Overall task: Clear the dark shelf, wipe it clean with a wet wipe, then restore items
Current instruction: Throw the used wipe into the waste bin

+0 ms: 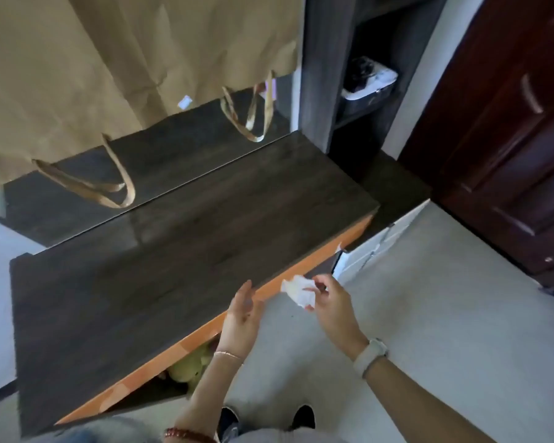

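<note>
The dark shelf (173, 244) is a wide dark wood-grain top with an orange front edge, and nothing stands on its near part. A crumpled white wet wipe (299, 290) hangs just off that front edge, pinched by the fingers of my right hand (331, 306). My left hand (242, 314) is beside it, fingers straight and relaxed, fingertips at the shelf's edge, holding nothing. A large brown paper bag (109, 59) with two flat handles lies along the back of the shelf.
Under the shelf top a yellow-green soft toy (189, 367) shows in an open compartment. A tall dark shelving unit (359, 91) with a basket stands at the right end. A dark red door (509, 139) is further right. Grey floor lies below me.
</note>
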The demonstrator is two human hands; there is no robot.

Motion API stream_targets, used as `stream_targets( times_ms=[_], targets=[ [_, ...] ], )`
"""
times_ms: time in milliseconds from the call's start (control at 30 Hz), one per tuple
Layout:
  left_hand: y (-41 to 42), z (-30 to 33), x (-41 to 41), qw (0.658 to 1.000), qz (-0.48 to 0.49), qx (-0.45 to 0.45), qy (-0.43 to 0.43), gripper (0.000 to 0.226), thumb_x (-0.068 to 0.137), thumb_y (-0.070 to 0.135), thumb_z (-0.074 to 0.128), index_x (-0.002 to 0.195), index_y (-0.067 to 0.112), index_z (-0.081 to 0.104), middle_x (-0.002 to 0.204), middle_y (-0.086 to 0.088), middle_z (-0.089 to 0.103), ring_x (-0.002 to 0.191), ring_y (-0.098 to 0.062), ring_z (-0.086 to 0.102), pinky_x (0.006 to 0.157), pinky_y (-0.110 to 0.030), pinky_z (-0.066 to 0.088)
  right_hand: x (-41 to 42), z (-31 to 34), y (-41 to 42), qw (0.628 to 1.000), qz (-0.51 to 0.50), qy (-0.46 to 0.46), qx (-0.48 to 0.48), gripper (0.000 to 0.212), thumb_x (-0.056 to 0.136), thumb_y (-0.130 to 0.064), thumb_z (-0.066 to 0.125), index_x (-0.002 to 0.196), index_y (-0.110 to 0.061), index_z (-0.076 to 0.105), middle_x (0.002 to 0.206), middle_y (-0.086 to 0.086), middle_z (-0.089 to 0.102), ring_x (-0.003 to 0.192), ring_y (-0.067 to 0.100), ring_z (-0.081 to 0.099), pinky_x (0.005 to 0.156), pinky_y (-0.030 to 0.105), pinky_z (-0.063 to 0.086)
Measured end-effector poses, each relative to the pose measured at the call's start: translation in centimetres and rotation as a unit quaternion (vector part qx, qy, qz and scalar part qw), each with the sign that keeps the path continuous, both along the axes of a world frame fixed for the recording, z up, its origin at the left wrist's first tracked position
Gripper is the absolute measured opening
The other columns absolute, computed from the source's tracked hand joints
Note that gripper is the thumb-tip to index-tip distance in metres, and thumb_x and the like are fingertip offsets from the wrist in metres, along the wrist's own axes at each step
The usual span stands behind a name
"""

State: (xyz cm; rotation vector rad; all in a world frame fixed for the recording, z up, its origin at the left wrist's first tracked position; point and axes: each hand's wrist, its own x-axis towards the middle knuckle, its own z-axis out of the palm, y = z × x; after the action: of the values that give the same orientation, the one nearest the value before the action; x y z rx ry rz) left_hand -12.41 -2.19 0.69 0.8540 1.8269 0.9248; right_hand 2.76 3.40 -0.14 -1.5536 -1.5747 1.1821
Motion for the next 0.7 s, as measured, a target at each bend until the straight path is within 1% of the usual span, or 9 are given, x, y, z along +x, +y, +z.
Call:
stream_targets(
  times_ms=[100,133,200,267,367,467,533,633,700],
  targets=[
    [3.5,0.9,6.6,0.983,-0.021,-0.043,-0.175,0.029,0.094,0.019,0.047,0.120,0.008,0.051,0.105,-0.010,0.059,0.083,-0.016,0.059,0.061,-0.021,0.052,4.7,1.0,-0.8,0.997,-0.053,-0.047,0.026,0.020,0.079,-0.007,0.067,0.070,-0.022,0.058,0.070,-0.009,0.054,0.064,0.007,0.050,0.065,0.006,0.038],
    [4.4,1.0,8.4,0.978,-0.029,-0.048,-0.199,0.025,0.093,0.017,0.048,0.114,0.006,0.055,0.098,-0.011,0.060,0.075,-0.014,0.061,0.054,-0.018,0.051,6.1,1.4,-0.6,0.996,-0.056,-0.062,0.035,0.013,0.079,-0.008,0.068,0.071,-0.017,0.062,0.070,-0.011,0.053,0.064,0.006,0.049,0.063,0.004,0.036],
    [6.0,1.1,11.8,0.973,-0.075,-0.048,-0.211,0.018,0.091,0.009,0.052,0.106,0.002,0.059,0.088,-0.012,0.059,0.067,-0.011,0.061,0.051,-0.017,0.050,9.1,1.8,0.0,0.992,-0.066,-0.091,0.059,0.005,0.080,-0.010,0.065,0.078,-0.007,0.067,0.072,-0.004,0.059,0.067,0.002,0.049,0.065,0.008,0.037],
    [7.7,1.1,15.0,0.967,-0.136,-0.048,-0.210,0.013,0.089,0.003,0.053,0.099,0.000,0.062,0.084,-0.012,0.059,0.069,-0.015,0.057,0.054,-0.018,0.051,12.4,1.9,0.7,0.986,-0.103,-0.110,0.071,0.014,0.079,-0.014,0.058,0.080,-0.004,0.068,0.077,0.007,0.064,0.070,0.011,0.052,0.066,0.017,0.040],
    [10.6,1.4,20.1,0.961,-0.212,-0.052,-0.171,0.022,0.091,0.006,0.050,0.072,0.011,0.059,0.072,-0.005,0.055,0.069,-0.016,0.052,0.058,-0.020,0.051,17.7,2.7,1.5,0.977,-0.174,-0.103,0.068,0.026,0.083,-0.014,0.047,0.097,-0.005,0.068,0.087,0.006,0.063,0.076,0.014,0.054,0.067,0.008,0.036],
    [13.8,1.5,25.3,0.965,-0.241,-0.041,-0.092,0.034,0.096,0.020,0.042,0.063,0.016,0.047,0.066,-0.004,0.045,0.069,-0.020,0.044,0.066,-0.031,0.044,22.7,2.3,2.1,0.960,-0.256,-0.099,0.062,0.027,0.093,-0.006,0.045,0.115,-0.010,0.059,0.097,0.001,0.058,0.081,0.009,0.053,0.068,0.001,0.036],
    [16.2,1.5,28.8,0.967,-0.249,-0.021,-0.041,0.038,0.096,0.028,0.040,0.062,0.013,0.048,0.067,-0.008,0.047,0.068,-0.021,0.045,0.070,-0.032,0.039,26.3,1.8,2.9,0.948,-0.302,-0.092,0.046,0.030,0.093,-0.005,0.044,0.121,-0.011,0.054,0.102,0.002,0.056,0.086,0.008,0.054,0.068,0.002,0.039],
    [20.2,1.5,33.5,0.965,-0.262,-0.014,-0.027,0.038,0.093,0.030,0.046,0.065,0.006,0.054,0.065,-0.007,0.057,0.065,-0.020,0.054,0.065,-0.022,0.045,31.3,0.9,4.0,0.936,-0.329,-0.123,0.009,0.034,0.094,-0.012,0.046,0.128,-0.012,0.048,0.111,0.001,0.054,0.105,0.016,0.053,0.085,0.013,0.038],
    [22.9,1.1,37.1,0.957,-0.290,-0.015,-0.029,0.040,0.088,0.034,0.054,0.059,0.006,0.051,0.064,-0.011,0.061,0.066,-0.024,0.056,0.066,-0.030,0.046,34.7,0.3,4.8,0.926,-0.339,-0.167,-0.016,0.038,0.093,-0.014,0.047,0.131,-0.010,0.045,0.122,0.006,0.053,0.117,0.021,0.046,0.094,0.017,0.029]
  ],
)
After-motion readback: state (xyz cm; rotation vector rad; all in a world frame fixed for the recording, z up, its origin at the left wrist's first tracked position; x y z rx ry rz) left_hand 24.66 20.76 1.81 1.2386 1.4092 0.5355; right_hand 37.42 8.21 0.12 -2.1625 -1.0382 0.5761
